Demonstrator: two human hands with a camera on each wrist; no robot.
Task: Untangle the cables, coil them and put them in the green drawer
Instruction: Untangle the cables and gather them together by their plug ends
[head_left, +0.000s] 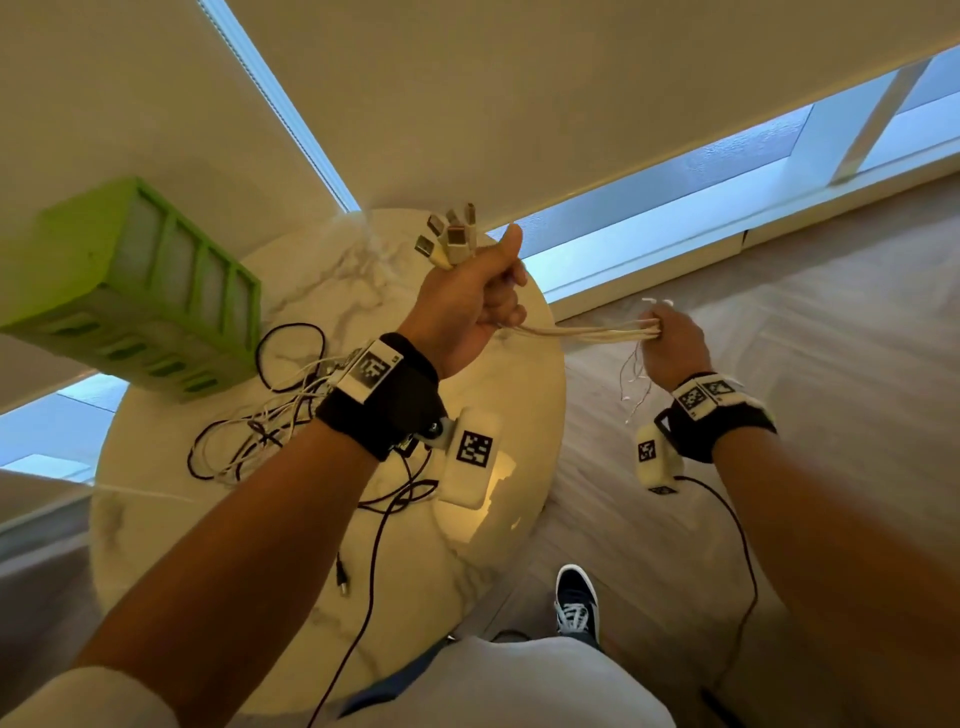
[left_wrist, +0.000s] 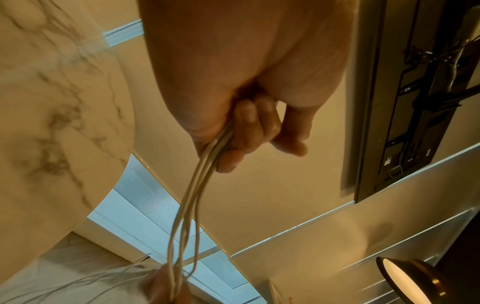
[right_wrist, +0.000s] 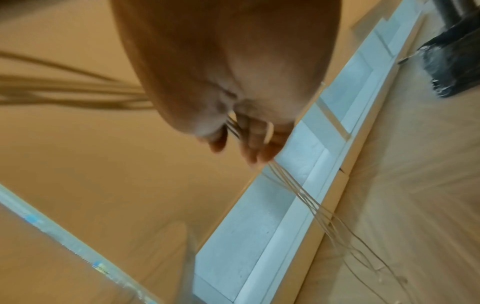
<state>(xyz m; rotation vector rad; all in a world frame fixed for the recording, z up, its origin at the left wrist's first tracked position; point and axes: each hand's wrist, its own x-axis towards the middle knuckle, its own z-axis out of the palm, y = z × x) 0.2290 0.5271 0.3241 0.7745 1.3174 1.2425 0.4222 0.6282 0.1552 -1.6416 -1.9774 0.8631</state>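
Cables come first: nearest the person, a black cable (head_left: 374, 545) trails over the front of the marble table (head_left: 467, 561), one plug lying loose near the edge. Just beyond it, behind the left wrist, a tangle of white and black cables (head_left: 260, 415) lies heaped on the tabletop, untouched and not yet sorted.

Above the table's far side, the left hand (head_left: 467, 306) is clenched in a fist around a bundle of white cables (head_left: 576, 331), thumb up, with the plugs (head_left: 451, 236) sticking out of the top of the fist. The bundle runs taut to the right hand (head_left: 670, 343), which is held out over the floor and pinches the strands between curled fingers; the thin loose ends (head_left: 636, 384) dangle below it.

Farther back on the left stands the green drawer (head_left: 140, 291), well apart from both hands, its compartments appearing closed.

As I judge it, one group of white cables is pulled free and is being straightened. Coiling has not begun, nothing is stowed, and the heap on the table remains to be untangled.
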